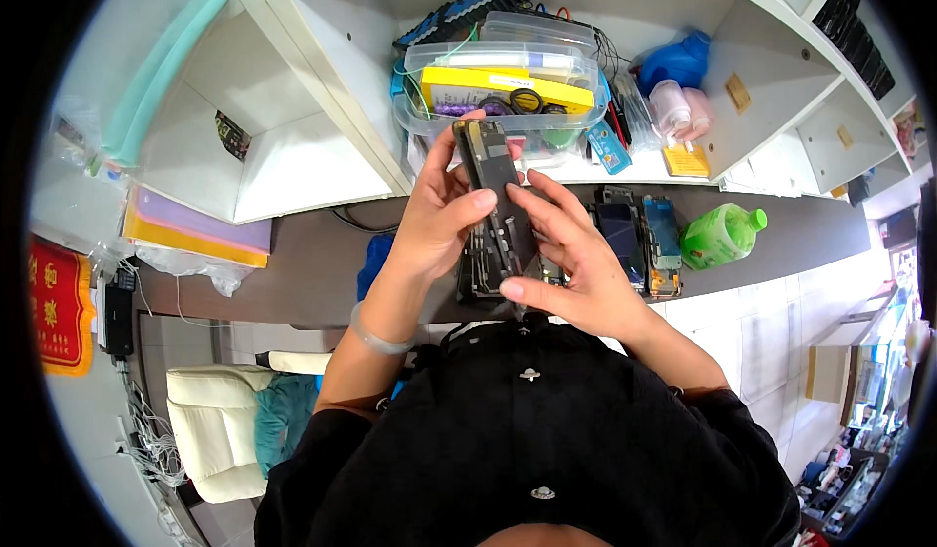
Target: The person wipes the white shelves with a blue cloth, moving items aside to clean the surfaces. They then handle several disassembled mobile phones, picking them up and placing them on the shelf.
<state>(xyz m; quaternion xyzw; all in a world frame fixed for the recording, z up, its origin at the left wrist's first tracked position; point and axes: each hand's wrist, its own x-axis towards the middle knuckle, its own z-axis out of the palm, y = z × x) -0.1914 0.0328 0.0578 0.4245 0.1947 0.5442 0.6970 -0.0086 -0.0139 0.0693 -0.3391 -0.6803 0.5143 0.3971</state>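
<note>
Between my hands, above the front of the brown desk [322, 259], is a dark opened phone [493, 168] with its inner parts and black battery exposed. My left hand [434, 215] grips it from the left, thumb across its face and fingers behind. My right hand [571, 254] holds the right side, its fingertips on the edge and its thumb near the lower end. Beneath lie more dark phone parts, largely hidden by my hands. To the right, several opened phone bodies [622, 235] rest side by side, one with a blue panel [662, 225].
A green bottle [722, 236] lies at the right of the desk. Behind stands a white shelf [332, 69] with a clear plastic box [576, 122] of tools, a blue bottle [675, 62] and pink-capped bottles. A cream chair [210, 430] is at the lower left.
</note>
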